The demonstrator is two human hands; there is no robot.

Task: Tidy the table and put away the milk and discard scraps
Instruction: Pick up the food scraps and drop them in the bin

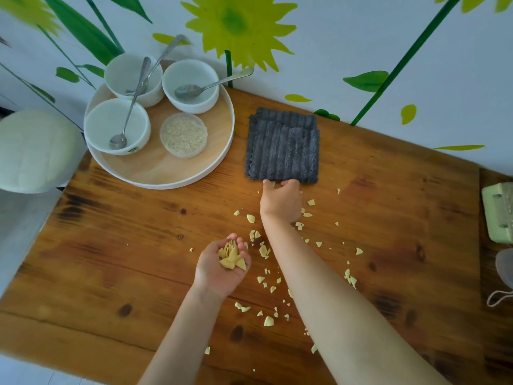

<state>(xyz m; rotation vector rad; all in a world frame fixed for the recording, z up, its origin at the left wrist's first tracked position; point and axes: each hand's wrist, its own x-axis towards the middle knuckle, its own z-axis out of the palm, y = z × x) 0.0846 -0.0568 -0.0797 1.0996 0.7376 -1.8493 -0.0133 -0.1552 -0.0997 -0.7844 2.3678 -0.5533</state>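
Light: bright, soft, even daylight; I note a warm sheen on the table (125,245) beside the cloth (281,145).
Shadows: faint, short, under the right hand (281,202) and tray (150,168).
Focus: scraps (268,321) crisp at centre; stool (33,151) soft.
Distortion: wide-angle bowing; table edges splay outward.

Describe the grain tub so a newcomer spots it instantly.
Find the round wooden tray at the table's far left corner. The small clear tub of pale grains sits on it. Unlike the three white bowls beside it, it is see-through.
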